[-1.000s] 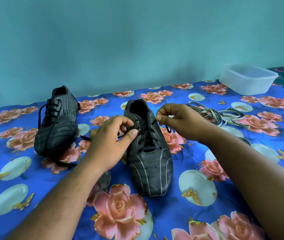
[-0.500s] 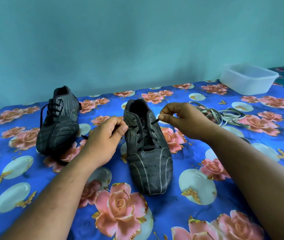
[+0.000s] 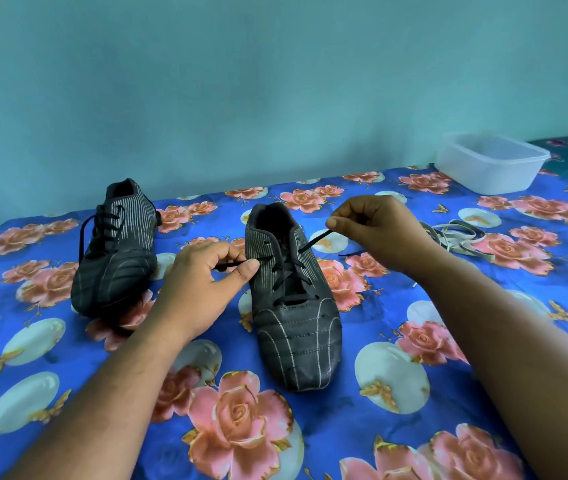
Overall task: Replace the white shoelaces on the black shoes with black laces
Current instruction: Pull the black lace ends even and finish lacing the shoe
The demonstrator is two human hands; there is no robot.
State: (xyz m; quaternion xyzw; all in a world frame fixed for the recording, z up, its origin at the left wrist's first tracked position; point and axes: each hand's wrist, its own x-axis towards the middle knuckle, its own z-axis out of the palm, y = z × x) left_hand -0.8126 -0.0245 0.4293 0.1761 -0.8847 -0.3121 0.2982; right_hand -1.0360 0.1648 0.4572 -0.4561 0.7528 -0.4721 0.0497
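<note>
A black shoe with pale stripes lies toe towards me in the middle of the flowered cloth. A black lace criss-crosses its eyelets. My left hand pinches the lace's left end just beside the shoe's left side. My right hand pinches the right end, held taut up and to the right of the shoe's collar. A second black shoe with a black lace threaded in it lies to the left. The removed white laces lie in a heap behind my right wrist.
A translucent plastic tub stands at the back right near the teal wall. The blue flowered cloth covers the whole surface, and its back edge meets the wall behind the shoes.
Both hands have drawn apart, pulling the two lace ends out sideways from the middle shoe. My right hand has risen and moved right, so its lace end is now stretched taut.
</note>
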